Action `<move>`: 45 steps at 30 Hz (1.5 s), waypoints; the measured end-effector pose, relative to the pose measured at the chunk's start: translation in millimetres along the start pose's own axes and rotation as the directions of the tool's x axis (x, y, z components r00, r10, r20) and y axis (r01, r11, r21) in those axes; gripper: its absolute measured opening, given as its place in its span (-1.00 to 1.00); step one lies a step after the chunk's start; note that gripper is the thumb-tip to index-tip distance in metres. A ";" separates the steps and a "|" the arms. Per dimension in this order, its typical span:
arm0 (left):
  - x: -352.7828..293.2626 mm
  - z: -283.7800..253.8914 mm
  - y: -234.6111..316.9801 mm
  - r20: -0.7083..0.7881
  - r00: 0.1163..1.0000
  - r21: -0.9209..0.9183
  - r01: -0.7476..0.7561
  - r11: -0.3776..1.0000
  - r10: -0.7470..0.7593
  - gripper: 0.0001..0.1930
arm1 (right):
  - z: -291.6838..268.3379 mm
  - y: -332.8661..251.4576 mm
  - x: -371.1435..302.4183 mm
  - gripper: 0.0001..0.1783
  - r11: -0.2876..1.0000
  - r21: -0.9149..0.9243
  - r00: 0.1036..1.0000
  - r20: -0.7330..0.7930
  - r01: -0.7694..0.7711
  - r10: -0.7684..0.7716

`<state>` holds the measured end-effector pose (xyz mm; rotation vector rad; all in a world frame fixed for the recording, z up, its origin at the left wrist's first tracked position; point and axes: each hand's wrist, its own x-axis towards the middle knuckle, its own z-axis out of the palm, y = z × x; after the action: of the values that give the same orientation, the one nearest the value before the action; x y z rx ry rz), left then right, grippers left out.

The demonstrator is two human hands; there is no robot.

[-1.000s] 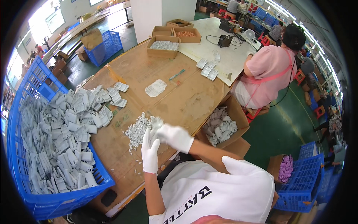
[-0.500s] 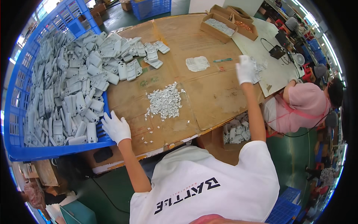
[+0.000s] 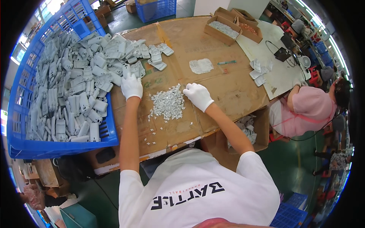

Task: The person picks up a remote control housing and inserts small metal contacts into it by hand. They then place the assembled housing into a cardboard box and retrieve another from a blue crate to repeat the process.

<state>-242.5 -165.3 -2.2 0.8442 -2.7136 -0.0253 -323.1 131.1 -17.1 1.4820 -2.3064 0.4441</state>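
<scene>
Mostly still heaped

My left hand (image 3: 132, 87) touches a smooth, pale plastic shell (image 3: 126, 70) toward the counter's (image 3: 224, 100) left edge — grip unclear. My right hand's (image 3: 198, 97) fingers bunch beside flaky, shiny bits (image 3: 167, 103); any pinch, I can't tell. Few shells (image 3: 259, 81) sit apart on the white counter (image 3: 274, 78) — seemingly done; the blue basket's (image 3: 68, 152) heap (image 3: 78, 89) seems left.

Cardboard-covered table (image 3: 224, 91), heap of silvery pieces (image 3: 167, 104), pale casings (image 3: 155, 54), white paper (image 3: 201, 66), thin teal tool (image 3: 227, 62), cardboard boxes (image 3: 217, 35)

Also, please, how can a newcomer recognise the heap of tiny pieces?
On the brown cardboard-covered table, find the white-gloved right hand. Just left of it lies the heap: loose, silvery bits, far smaller than the pale casings in the blue crate.
</scene>
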 end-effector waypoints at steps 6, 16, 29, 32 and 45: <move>-22.5 -2.2 13.0 -0.006 0.994 0.023 0.110 0.994 -0.110 -0.59 | -13.8 -2.5 12.4 -0.93 0.999 -0.038 0.999 0.042 0.034 -0.032; -11.1 -0.3 -11.7 0.161 0.903 -0.480 0.425 0.767 -0.399 -0.26 | -26.8 -45.4 -17.8 -0.89 0.802 0.518 0.917 -0.079 -0.297 0.391; -129.4 -97.9 41.4 0.061 0.987 -0.933 0.109 0.344 -0.148 -0.62 | -51.6 -131.9 60.5 -0.83 0.722 0.691 0.894 -0.311 -0.021 0.323; -135.5 -110.7 48.4 0.033 0.990 -0.921 0.083 0.382 -0.137 -0.64 | -53.8 -137.4 67.0 -0.83 0.746 0.660 0.888 -0.289 -0.086 0.358; -183.2 -107.0 73.7 -0.045 0.998 -0.834 -0.018 0.552 -0.035 -0.69 | -78.2 -117.8 10.3 -0.77 0.445 0.794 0.895 0.264 -0.413 0.360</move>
<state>-109.1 5.4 57.0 0.5123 -2.1843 -1.1890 -209.0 110.8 64.7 1.2244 -2.5976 1.9142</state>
